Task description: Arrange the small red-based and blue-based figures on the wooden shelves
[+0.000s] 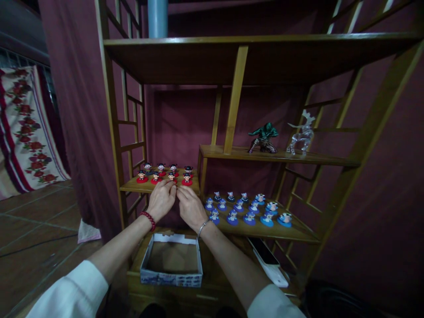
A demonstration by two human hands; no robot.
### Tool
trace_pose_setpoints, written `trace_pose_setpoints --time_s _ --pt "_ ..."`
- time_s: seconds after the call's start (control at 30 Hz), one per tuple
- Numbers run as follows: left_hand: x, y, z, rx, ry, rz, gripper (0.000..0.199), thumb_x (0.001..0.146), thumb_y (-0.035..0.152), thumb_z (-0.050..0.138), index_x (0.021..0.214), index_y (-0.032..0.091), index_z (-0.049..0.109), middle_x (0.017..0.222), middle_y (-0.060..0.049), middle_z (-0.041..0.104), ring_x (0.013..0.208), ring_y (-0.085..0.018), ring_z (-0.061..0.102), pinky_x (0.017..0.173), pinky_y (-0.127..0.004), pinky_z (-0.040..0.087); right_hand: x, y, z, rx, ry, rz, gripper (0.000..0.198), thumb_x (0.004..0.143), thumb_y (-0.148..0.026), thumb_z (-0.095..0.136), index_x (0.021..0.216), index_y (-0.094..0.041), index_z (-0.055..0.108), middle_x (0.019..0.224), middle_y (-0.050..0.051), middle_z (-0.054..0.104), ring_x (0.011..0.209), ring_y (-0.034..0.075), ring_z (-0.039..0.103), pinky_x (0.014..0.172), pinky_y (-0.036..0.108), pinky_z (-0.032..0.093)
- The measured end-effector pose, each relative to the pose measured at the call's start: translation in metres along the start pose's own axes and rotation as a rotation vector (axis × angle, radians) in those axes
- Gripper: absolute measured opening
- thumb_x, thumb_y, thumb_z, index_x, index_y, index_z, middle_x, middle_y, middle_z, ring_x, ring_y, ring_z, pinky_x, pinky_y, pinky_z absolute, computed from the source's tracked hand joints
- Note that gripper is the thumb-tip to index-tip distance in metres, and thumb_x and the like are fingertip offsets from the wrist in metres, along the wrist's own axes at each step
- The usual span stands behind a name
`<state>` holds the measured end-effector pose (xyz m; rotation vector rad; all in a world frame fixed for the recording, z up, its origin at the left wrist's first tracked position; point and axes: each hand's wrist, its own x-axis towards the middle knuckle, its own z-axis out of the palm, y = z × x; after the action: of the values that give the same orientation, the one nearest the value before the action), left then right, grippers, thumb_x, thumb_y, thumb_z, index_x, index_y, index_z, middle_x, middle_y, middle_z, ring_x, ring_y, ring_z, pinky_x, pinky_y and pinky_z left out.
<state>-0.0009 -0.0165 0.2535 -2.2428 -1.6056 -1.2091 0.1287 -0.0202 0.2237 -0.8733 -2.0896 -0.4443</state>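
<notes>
My left hand (pixel 162 199), with a dark red bead bracelet, reaches to the edge of the left shelf. Its curled fingers meet the red base of a small figurine (pixel 171 176) in the front row. Close beside it, my right hand (pixel 192 208), wearing a silver bangle, has its fingers bent together at the shelf edge; its fingertips are partly hidden, and I cannot make out what they hold. To the right stands another red-based figurine (pixel 187 178). Several similar figurines, among them one at the left end (pixel 141 176), stand in two rows.
Below my hands lies an open cardboard box (pixel 171 279). Blue and purple figurines (pixel 232 216) fill a lower shelf at right. Above them are a dark green crouching figure (pixel 265 138) and a clear deer figure (pixel 301 137). A phone (pixel 264 251) lies lower right.
</notes>
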Motion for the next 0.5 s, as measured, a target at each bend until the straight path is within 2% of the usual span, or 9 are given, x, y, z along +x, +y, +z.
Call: trace_pose_setpoints --time_s 0.17,0.3,0.5 --pt "-0.001 0.009 0.006 -0.053 -0.005 0.028 0.031 0.085 0.02 0.036 0.1 0.016 0.062 0.109 -0.007 0.063 0.105 -0.017 0.054 0.096 -0.031 0.04 -0.005 0.001 -0.007 0.03 0.03 -0.012 0.04 0.08 -0.004 0.035 0.113 -0.006 0.056 0.112 0.015 0.059 0.115 0.021 0.045 0.101 0.037 0.041" --pt "0.003 0.016 0.012 -0.093 -0.014 0.032 0.032 0.085 0.021 0.036 0.101 0.014 0.063 0.115 -0.008 0.06 0.109 -0.017 0.053 0.098 -0.031 0.038 -0.014 0.001 -0.013 0.011 0.044 -0.007 0.041 0.079 -0.004 0.035 0.115 -0.003 0.055 0.117 0.016 0.056 0.12 0.021 0.041 0.102 0.036 0.039" --pt "0.009 0.029 0.018 -0.062 -0.05 0.044 0.033 0.085 0.021 0.036 0.104 0.014 0.062 0.119 -0.01 0.058 0.114 -0.018 0.049 0.1 -0.031 0.037 -0.024 0.005 -0.018 -0.031 0.028 0.016 0.04 0.078 -0.005 0.039 0.113 -0.006 0.058 0.12 0.014 0.055 0.122 0.021 0.038 0.104 0.038 0.036"
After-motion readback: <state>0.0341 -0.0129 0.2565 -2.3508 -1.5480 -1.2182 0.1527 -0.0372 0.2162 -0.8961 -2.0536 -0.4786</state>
